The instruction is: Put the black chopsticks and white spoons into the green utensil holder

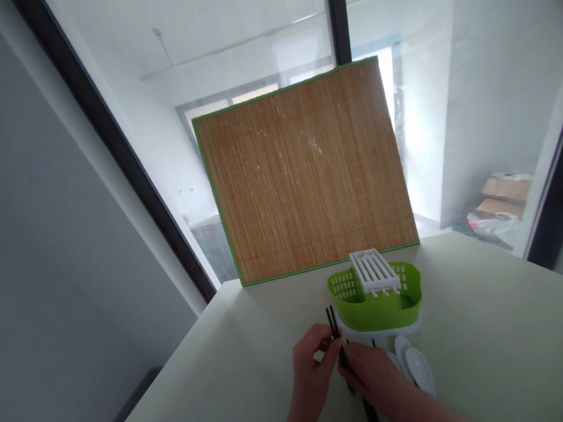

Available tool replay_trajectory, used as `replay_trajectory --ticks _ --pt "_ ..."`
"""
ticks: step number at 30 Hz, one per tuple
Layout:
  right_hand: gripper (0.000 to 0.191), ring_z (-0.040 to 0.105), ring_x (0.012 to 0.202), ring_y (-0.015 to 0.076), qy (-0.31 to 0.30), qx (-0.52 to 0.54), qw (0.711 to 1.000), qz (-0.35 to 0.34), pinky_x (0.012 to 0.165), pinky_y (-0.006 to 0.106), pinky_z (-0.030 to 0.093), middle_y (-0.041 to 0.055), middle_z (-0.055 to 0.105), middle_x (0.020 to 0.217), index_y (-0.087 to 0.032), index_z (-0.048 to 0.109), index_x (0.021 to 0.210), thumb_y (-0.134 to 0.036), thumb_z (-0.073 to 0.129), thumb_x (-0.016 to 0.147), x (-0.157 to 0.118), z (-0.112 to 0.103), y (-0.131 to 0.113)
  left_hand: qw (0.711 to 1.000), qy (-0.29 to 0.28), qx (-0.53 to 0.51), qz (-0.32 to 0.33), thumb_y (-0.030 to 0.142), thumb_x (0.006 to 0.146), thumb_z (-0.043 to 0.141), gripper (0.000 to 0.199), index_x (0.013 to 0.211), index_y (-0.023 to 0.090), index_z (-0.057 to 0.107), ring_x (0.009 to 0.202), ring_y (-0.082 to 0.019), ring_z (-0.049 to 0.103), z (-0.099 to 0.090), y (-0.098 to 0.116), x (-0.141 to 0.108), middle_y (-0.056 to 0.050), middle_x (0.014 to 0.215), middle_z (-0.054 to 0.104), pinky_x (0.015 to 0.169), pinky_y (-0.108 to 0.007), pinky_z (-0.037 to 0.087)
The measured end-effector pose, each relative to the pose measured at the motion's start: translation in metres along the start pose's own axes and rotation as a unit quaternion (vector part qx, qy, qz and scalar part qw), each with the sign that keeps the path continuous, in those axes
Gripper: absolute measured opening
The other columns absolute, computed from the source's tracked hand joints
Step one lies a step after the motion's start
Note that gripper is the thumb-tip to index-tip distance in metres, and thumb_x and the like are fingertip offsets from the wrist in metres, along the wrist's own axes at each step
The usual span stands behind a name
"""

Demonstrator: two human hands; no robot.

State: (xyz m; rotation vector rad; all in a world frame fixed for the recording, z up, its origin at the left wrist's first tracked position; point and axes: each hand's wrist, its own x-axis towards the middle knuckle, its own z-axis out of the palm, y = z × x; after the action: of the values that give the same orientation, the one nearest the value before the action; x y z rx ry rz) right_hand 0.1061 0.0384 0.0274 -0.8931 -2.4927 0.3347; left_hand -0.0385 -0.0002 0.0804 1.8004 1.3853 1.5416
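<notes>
A pair of black chopsticks (pixel 332 321) points up and away from me, pinched between the thumb and fingers of my left hand (pixel 314 351). My right hand (pixel 369 366) is closed around the lower part of the same chopsticks, close against the left. More black sticks show under and beside my right hand, partly hidden by it. Several white spoons (pixel 417 364) lie just right of that hand. Behind both hands stands a green basket (pixel 378 310) with holes in its sides and a white base. A white slotted rack with small hooks (pixel 373 269) rests across its top.
Everything stands on a pale table (pixel 255 346). A bamboo mat (pixel 308 176) with green edging leans against the glass at the back. A dark window frame (pixel 132 170) slants down on the left. Cardboard boxes (pixel 505 196) show behind the glass at right.
</notes>
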Motion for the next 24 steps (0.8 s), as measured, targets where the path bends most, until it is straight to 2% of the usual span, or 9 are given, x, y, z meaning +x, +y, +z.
replay_trajectory --ticks 4,9,11,15,18,19,21,24 --pt "0.012 0.063 0.085 0.0189 0.003 0.010 1.000 -0.012 0.074 0.026 0.045 0.0053 0.067 0.092 -0.019 0.056 0.096 -0.019 0.046 0.090 -0.003 -0.002 0.000 0.999 -0.028 0.002 0.017 0.022 0.080 0.062 0.011 0.086 0.019 0.071 0.073 -0.014 0.062 -0.006 0.009 0.004 -0.002 0.077 0.067 0.062 -0.021 0.052" --pt "0.009 0.060 0.085 0.0196 0.000 0.013 1.000 -0.013 0.072 0.027 0.044 0.0044 0.065 0.093 -0.020 0.057 0.093 -0.021 0.050 0.087 -0.008 -0.003 0.004 0.997 -0.070 -0.026 0.000 0.020 0.077 0.067 0.009 0.082 0.019 0.073 0.071 -0.014 0.065 -0.014 0.016 0.013 -0.002 0.075 0.069 0.067 -0.023 0.055" --pt "0.012 0.059 0.084 0.0202 -0.001 0.024 1.000 -0.010 0.070 0.028 0.043 0.0032 0.063 0.092 -0.021 0.057 0.097 -0.022 0.054 0.085 -0.011 -0.004 0.007 0.999 -0.035 -0.033 0.006 0.022 0.075 0.069 0.009 0.082 0.019 0.074 0.071 -0.015 0.067 -0.021 0.022 0.024 -0.002 0.077 0.071 0.067 -0.023 0.056" --pt "0.032 0.058 0.085 0.0193 0.025 0.068 0.997 0.001 0.075 0.030 0.043 0.0023 0.062 0.092 -0.022 0.050 0.119 -0.023 0.052 0.087 -0.014 -0.012 0.015 0.989 0.131 -0.056 0.045 0.028 0.071 0.074 0.017 0.085 0.018 0.074 0.075 -0.017 0.068 -0.039 0.039 0.064 -0.003 0.082 0.073 0.072 -0.027 0.058" --pt "0.035 0.057 0.087 0.0191 0.051 0.068 0.996 0.017 0.077 0.031 0.042 0.0034 0.062 0.096 -0.022 0.047 0.124 -0.021 0.047 0.089 -0.014 -0.012 0.018 0.966 0.232 -0.072 0.092 0.030 0.071 0.074 0.021 0.088 0.018 0.073 0.078 -0.016 0.069 -0.044 0.053 0.099 -0.003 0.085 0.073 0.077 -0.029 0.058" --pt "0.034 0.056 0.089 0.0196 0.051 0.057 0.997 0.014 0.077 0.031 0.041 0.0035 0.062 0.098 -0.023 0.049 0.122 -0.021 0.048 0.089 -0.014 -0.010 0.018 0.961 0.246 -0.074 0.106 0.031 0.071 0.074 0.021 0.089 0.019 0.073 0.080 -0.016 0.069 -0.042 0.055 0.109 -0.003 0.086 0.073 0.078 -0.029 0.058" --pt "0.025 0.056 0.091 0.0208 0.034 0.026 0.999 -0.001 0.076 0.032 0.040 0.0026 0.062 0.096 -0.025 0.056 0.110 -0.020 0.049 0.087 -0.014 -0.004 0.018 0.962 0.237 -0.072 0.118 0.031 0.071 0.073 0.022 0.090 0.019 0.073 0.080 -0.016 0.069 -0.031 0.054 0.128 -0.003 0.087 0.073 0.079 -0.030 0.057" --pt "0.010 0.055 0.091 0.0223 0.001 -0.028 0.999 -0.024 0.077 0.034 0.039 0.0014 0.063 0.091 -0.024 0.061 0.091 -0.022 0.053 0.084 -0.015 0.008 0.016 0.981 0.166 -0.066 0.080 0.032 0.071 0.072 0.023 0.088 0.016 0.073 0.077 -0.016 0.069 -0.001 0.034 0.149 -0.005 0.085 0.074 0.076 -0.030 0.058"
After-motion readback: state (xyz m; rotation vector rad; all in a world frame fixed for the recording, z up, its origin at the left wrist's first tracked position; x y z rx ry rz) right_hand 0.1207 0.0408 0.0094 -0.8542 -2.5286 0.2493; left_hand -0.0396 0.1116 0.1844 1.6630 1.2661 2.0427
